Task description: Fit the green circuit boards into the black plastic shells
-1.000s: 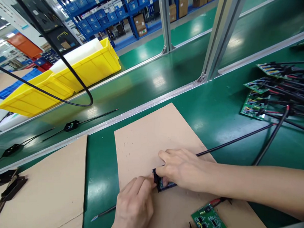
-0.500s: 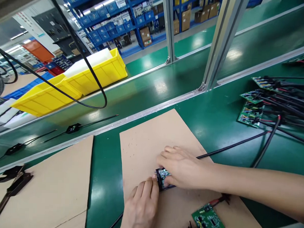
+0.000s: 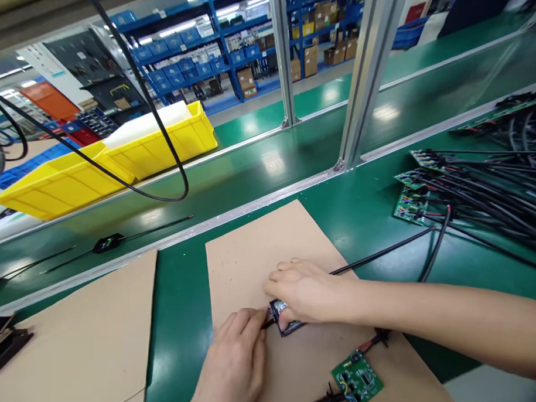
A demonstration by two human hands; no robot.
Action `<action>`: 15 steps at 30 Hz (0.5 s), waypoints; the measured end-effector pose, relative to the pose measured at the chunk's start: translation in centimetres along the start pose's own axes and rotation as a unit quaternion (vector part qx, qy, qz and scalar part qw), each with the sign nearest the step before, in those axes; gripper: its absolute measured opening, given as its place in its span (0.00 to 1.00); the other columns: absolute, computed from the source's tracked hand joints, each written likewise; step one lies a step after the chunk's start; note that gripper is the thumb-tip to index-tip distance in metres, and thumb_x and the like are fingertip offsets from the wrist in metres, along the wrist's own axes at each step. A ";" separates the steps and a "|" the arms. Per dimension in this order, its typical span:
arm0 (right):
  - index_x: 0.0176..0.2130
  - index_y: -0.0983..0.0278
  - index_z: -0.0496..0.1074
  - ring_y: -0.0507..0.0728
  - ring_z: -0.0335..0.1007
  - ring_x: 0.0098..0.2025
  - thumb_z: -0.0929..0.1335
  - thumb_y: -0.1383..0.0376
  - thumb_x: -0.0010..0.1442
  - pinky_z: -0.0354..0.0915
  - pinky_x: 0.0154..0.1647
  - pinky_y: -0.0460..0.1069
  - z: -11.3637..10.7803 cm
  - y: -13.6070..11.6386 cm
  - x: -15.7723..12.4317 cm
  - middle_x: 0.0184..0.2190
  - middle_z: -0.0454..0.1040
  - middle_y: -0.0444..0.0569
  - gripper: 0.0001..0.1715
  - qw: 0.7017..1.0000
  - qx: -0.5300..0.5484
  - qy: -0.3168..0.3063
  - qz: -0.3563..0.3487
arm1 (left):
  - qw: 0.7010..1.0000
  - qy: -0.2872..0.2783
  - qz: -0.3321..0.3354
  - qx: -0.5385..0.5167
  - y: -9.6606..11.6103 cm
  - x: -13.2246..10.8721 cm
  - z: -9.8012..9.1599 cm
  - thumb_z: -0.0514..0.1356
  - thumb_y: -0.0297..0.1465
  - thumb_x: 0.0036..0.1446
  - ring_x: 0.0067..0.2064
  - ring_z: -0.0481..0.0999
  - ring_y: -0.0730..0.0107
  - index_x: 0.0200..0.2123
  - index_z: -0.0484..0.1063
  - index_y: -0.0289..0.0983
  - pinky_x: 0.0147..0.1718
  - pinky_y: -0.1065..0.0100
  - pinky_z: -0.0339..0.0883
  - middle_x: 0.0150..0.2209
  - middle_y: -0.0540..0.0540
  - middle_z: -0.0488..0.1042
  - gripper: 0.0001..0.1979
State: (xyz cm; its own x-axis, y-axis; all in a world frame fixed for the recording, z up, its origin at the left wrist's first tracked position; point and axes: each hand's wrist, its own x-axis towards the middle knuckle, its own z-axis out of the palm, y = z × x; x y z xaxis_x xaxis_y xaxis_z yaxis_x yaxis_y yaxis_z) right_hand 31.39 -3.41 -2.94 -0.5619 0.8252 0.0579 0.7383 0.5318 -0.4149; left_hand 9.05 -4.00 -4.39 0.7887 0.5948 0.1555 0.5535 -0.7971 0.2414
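Note:
A small black case [image 3: 291, 328] with a circuit board inside lies on the brown cardboard sheet [image 3: 249, 235]. My right hand [image 3: 302, 293] grips it from above, thumb bent onto the board and fingers over the far side, hiding much of it. At the case's left end my left hand [image 3: 234, 355] pinches a black cable [image 3: 269, 323] between thumb and fingers. Another black cable [image 3: 380, 252] runs from under my right hand toward the upper right. Nearer to me, a bare green circuit board [image 3: 357, 380] with cables at both ends rests on the cardboard.
Cabled circuit boards [image 3: 427, 183] are piled at the right. Another cardboard sheet [image 3: 87, 335] lies left, with an open black case [image 3: 5, 353] on it. Beyond the metal rail, cabled black units [image 3: 108, 243] and yellow bins [image 3: 160, 144] stand. A black cable loop [image 3: 165, 133] hangs overhead.
The view has shifted a little to the right. My left hand has drawn back slightly from the case, with cable now showing at its fingertips. My right hand stays on the case.

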 end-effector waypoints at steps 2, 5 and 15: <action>0.42 0.66 0.71 0.61 0.67 0.44 0.73 0.53 0.56 0.62 0.43 0.53 -1.1 0.9 -1.5 0.39 0.74 0.51 0.22 0.999 0.032 0.028 0.019 | 1.000 0.019 0.006 -0.015 0.1 0.2 -0.6 0.50 0.23 0.63 0.44 0.74 0.62 0.53 0.67 0.36 0.41 0.61 0.73 0.45 0.40 0.72 0.17; 0.44 0.66 0.71 0.59 0.66 0.45 0.70 0.59 0.62 0.61 0.46 0.52 -2.7 1.8 -4.4 0.39 0.73 0.50 0.15 0.995 0.072 0.050 0.044 | 0.995 0.041 0.074 -0.051 0.9 0.7 -0.5 0.53 0.23 0.61 0.49 0.71 0.60 0.53 0.67 0.35 0.46 0.59 0.71 0.49 0.39 0.71 0.17; 0.44 0.66 0.72 0.58 0.66 0.43 0.64 0.70 0.64 0.61 0.45 0.51 -1.4 3.1 -7.2 0.39 0.73 0.51 0.09 0.989 0.081 0.025 0.118 | 0.978 0.031 0.202 0.035 1.3 2.5 2.0 0.48 0.18 0.55 0.51 0.73 0.59 0.55 0.67 0.30 0.46 0.60 0.70 0.54 0.42 0.74 0.25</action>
State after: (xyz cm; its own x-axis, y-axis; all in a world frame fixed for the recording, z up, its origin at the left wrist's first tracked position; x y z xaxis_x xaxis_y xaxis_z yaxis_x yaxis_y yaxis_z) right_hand 38.24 -7.38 -3.38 -0.3595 0.9330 -0.0146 0.7751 0.2898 -0.5615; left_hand 12.27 -3.75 -5.65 0.9303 0.2334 0.2828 0.2187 -0.9722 0.0830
